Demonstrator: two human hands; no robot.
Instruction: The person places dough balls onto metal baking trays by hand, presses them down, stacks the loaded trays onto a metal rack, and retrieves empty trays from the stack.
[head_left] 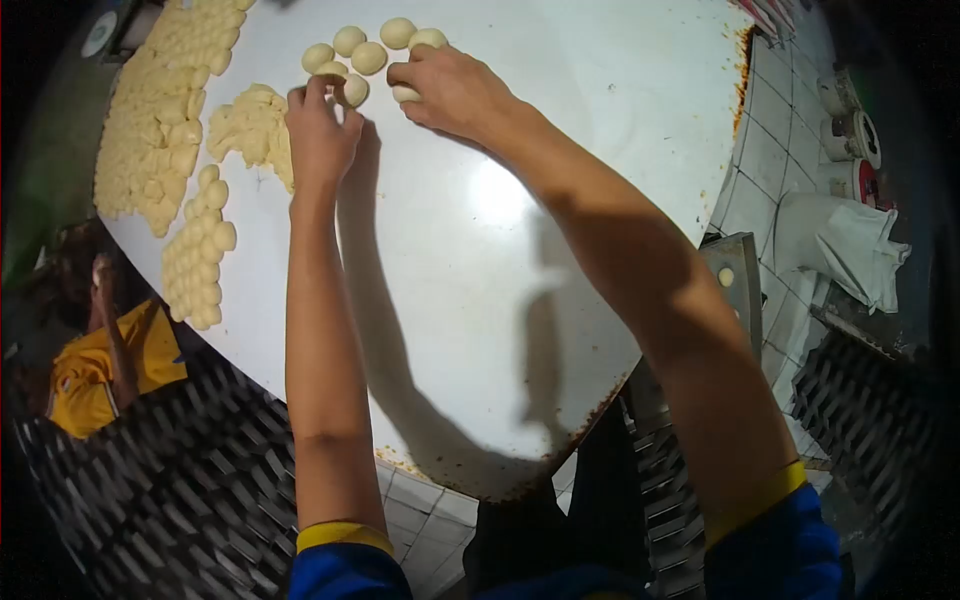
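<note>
Marking on a co-worker's yellow shirt (85, 392), lower left: too small to read. Table (455, 335): white, glossy, glare mid-frame, rust spots (510, 482) along bottom and upper-right edges. Room: white tiles (752, 205) and a white sack (862, 250) at right, red-topped container (866, 184) just above the sack. My left hand (322, 130), top left of centre: fingers bent against a dough ball (354, 90), can't tell if gripped. My right hand (455, 90), top centre: cupped over another, grip hidden. Loose dough balls (369, 58) beyond both; dough mass (150, 145), upper left.
</note>
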